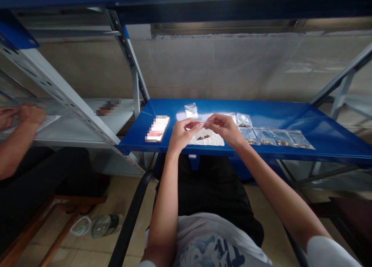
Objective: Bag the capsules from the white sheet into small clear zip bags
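Left hand (181, 134) and right hand (223, 129) pinch a flat clear bag (202, 121) between their fingertips, above a white sheet (206, 139) bearing small dark parts (203, 137). Blue shelf (319, 131): filled bags (269, 137) lie along front edge, right; another clear bag (191, 110) near back edge.

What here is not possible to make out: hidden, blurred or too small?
Head view:
- thin clear item between left hand and right hand: fingers hide it
- phone: screen blurred
- dark object on the shelf: blurred
- small dark parts: too small to identify
- co-worker's hands: cut by left edge
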A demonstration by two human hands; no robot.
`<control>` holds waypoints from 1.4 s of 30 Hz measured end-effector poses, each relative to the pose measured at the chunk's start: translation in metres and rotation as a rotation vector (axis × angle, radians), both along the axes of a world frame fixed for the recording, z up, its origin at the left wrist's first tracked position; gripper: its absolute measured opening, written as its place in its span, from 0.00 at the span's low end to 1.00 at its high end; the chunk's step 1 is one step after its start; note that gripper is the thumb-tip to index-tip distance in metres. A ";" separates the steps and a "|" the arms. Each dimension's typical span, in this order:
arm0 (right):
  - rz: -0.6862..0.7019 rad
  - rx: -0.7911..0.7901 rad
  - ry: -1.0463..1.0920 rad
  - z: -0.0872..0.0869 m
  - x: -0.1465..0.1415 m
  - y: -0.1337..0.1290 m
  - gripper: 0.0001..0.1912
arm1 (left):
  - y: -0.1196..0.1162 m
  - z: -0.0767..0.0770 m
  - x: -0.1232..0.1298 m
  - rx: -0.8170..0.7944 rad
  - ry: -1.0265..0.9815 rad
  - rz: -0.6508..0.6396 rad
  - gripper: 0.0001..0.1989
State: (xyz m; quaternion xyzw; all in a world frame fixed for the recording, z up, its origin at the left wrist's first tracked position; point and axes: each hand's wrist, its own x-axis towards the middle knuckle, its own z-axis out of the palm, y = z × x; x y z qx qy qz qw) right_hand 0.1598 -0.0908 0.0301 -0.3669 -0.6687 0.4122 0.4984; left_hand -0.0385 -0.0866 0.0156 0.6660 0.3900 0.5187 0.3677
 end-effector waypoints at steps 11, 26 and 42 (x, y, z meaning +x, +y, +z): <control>0.102 -0.022 -0.069 0.005 0.000 -0.004 0.17 | 0.000 0.001 -0.001 0.090 0.078 0.015 0.11; -0.088 0.121 -0.176 -0.001 0.003 0.001 0.18 | -0.001 0.003 -0.003 0.035 0.088 -0.037 0.13; -0.172 -0.007 -0.026 -0.010 0.007 0.012 0.21 | 0.006 -0.001 -0.010 0.013 0.063 0.059 0.13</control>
